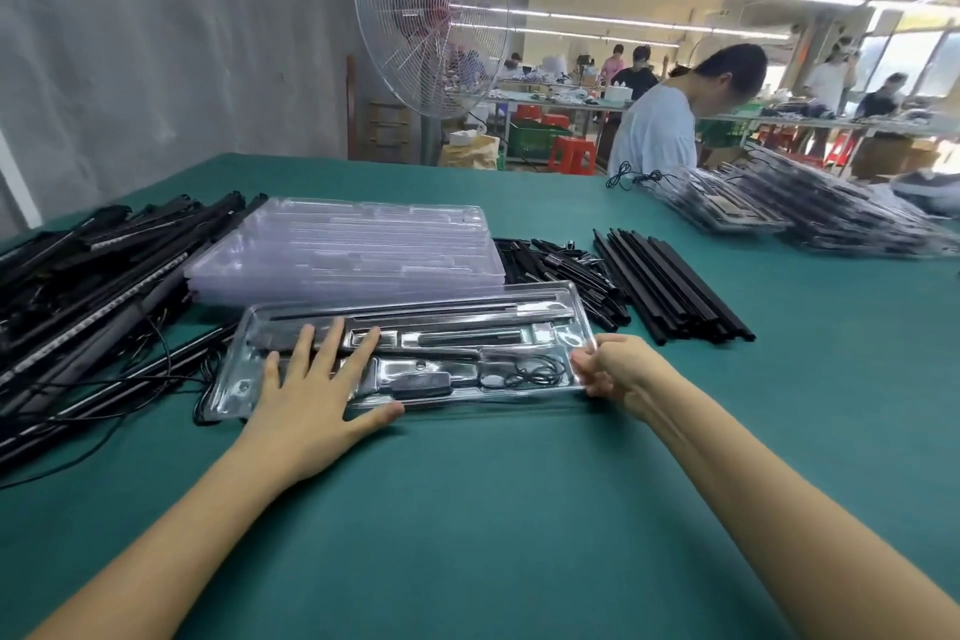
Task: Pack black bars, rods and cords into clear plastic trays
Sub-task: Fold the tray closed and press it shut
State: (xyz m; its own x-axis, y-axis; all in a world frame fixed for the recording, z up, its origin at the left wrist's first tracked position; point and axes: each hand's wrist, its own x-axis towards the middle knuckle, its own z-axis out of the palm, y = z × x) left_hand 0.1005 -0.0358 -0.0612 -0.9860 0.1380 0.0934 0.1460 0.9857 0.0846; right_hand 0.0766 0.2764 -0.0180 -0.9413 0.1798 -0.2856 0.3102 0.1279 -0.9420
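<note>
My left hand (311, 387) lies flat, fingers spread, on the clear plastic tray (231, 387), right hand (618, 369) pinching its edge.

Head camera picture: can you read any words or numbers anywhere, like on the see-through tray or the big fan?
No text can be read anywhere in this picture.
clear tray: no print shows.
fan: no label shows.
packed trays stacked at the right: blurred, nothing readable.
far tables: things on them are too small and blurred to read.
</note>
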